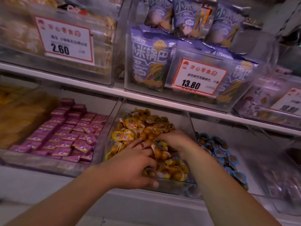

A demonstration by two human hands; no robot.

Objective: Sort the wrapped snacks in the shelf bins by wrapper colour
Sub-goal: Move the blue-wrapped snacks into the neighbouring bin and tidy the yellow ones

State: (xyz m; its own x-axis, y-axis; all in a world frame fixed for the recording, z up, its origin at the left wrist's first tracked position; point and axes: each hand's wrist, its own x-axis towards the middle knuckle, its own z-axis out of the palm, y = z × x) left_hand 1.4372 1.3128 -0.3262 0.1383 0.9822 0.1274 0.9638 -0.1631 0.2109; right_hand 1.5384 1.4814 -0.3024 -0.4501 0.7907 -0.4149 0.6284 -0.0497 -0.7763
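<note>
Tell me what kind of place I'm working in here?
Most likely a snack shop aisle. Printed price tags hang on clear shelf bins, purple bagged snacks stand on the upper shelf, and both hands, left hand and right hand, dig in loose yellow-wrapped snacks.

Clear, glossy plastic for the middle bin (177, 185), scuffed and hazy along its front wall. Inside it, shiny yellow-lidded snack cups (123, 136) of thin film over smooth brown balls. Left of that bin, pink wrapped squares (70, 137) in slick printed foil. Right of it, blue-lidded cups (224, 154), equally glossy. Above it, purple snack bags (149, 59) of crinkled, semi-gloss film and a matt paper price card (197, 77). Smooth white painted shelf edge (104, 90) between.
</note>
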